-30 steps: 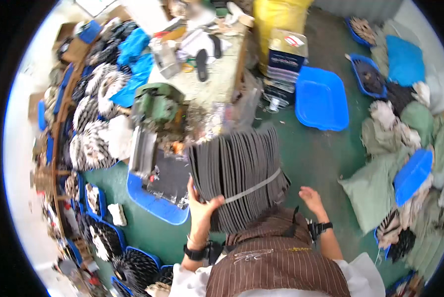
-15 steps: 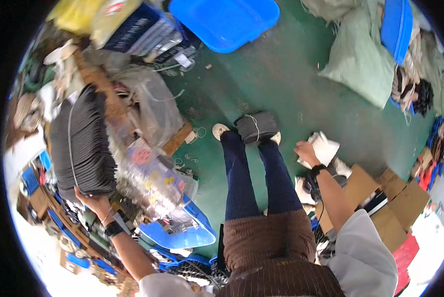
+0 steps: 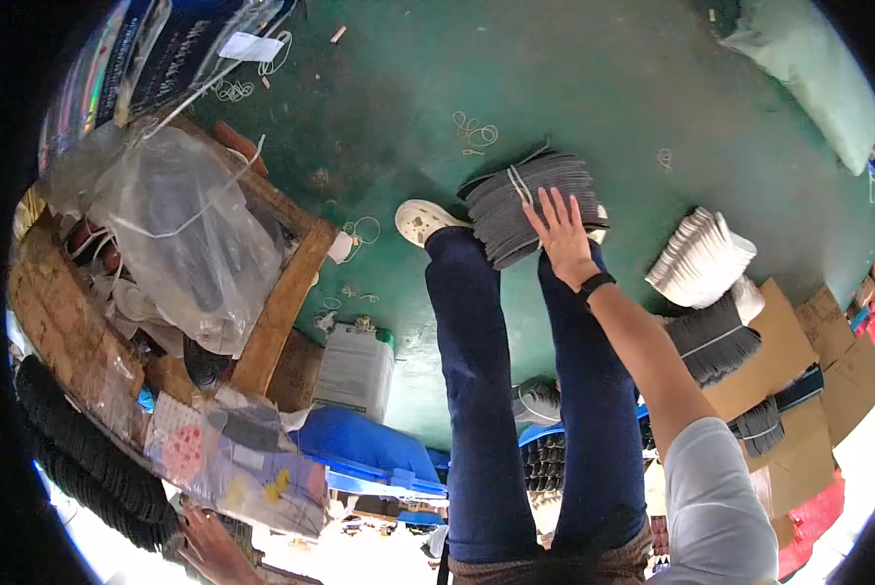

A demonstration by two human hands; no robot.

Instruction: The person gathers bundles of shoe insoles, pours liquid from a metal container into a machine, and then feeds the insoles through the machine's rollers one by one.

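A tied bundle of dark grey knit pieces lies on the floor between my shoes, a pale cord round it. My right hand reaches down over its right side, fingers spread; whether they touch it I cannot tell. At the far left, another bundle of dark grey ribbed knit pieces extends toward the picture's rim. My left hand is at its near end, fingers curled against it and partly hidden.
A wooden frame with a clear plastic bag stands left. Beside it are a white jug and a blue bin. White and grey bundles lie right, near cardboard boxes. A pale green sack is farther off.
My right hand has moved from the right onto or just over the floor bundle, its fingers now spread. My left hand and its bundle appear lower and farther toward the left rim. The view has shifted.
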